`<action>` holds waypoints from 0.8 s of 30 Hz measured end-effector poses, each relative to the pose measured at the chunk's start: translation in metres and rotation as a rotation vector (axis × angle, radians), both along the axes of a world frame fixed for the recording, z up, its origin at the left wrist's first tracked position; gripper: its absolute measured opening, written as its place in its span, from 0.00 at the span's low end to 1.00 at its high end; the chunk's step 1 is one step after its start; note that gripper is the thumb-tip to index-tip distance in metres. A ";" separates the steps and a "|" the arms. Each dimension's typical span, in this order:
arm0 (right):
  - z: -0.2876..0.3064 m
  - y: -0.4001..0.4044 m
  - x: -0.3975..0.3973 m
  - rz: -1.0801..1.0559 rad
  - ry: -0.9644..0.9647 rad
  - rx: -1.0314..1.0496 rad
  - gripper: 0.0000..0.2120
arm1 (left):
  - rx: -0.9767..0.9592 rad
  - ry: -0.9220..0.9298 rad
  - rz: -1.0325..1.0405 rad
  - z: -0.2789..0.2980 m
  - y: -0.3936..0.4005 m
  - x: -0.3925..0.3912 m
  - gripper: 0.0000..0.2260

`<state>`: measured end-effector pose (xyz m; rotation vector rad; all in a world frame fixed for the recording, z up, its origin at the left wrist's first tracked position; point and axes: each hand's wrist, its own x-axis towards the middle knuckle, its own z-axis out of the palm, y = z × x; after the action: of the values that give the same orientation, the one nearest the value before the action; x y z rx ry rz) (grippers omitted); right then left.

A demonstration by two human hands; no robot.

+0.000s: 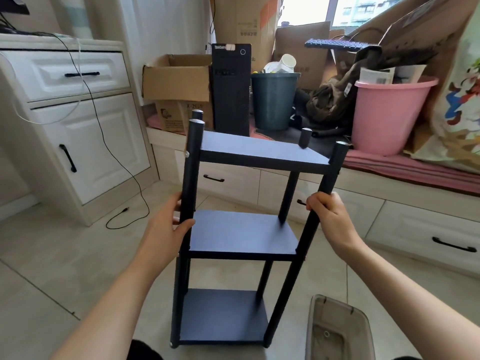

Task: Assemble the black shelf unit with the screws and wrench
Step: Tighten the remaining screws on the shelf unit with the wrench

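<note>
While the black shelf unit (241, 229) stands upright on the tiled floor (52, 255) right in front of the person, each hand has one of its two near posts: the left hand (166, 224) has fingers and thumb wrapped round the left post between the top and middle boards, and the right hand (328, 211) is curled round the right post at about the same height. That matched hold looks meant to steady the frame or test it for wobble, since all three boards sit between four posts and the thing appears close to finished. A pale screw head shows on the left post beside the top board; no wrench is in sight. Down by the person's right side a clear plastic bin (337, 331) sits on the floor with what seems to be one small ring-shaped part in it, perhaps spare hardware. On the window bench behind, a pink bucket (384, 113) holds papers, a dark grey bin (272, 102) is stuffed with paper cups, and an open cardboard box (179, 76) shows no contents from here.
</note>
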<state>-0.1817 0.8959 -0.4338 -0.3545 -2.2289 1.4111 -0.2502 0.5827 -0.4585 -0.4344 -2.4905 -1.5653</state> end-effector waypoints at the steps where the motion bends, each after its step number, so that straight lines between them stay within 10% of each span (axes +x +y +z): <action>1: 0.002 -0.001 0.002 0.005 0.020 -0.003 0.13 | 0.016 -0.006 0.001 -0.002 0.000 -0.002 0.22; 24: 0.025 -0.047 0.028 0.096 0.279 -0.002 0.15 | 0.085 -0.024 0.174 -0.016 -0.001 -0.031 0.17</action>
<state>-0.1534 0.8490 -0.4092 -0.0474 -2.0392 1.4161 -0.2807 0.5814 -0.4742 -0.1828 -2.3953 -1.6076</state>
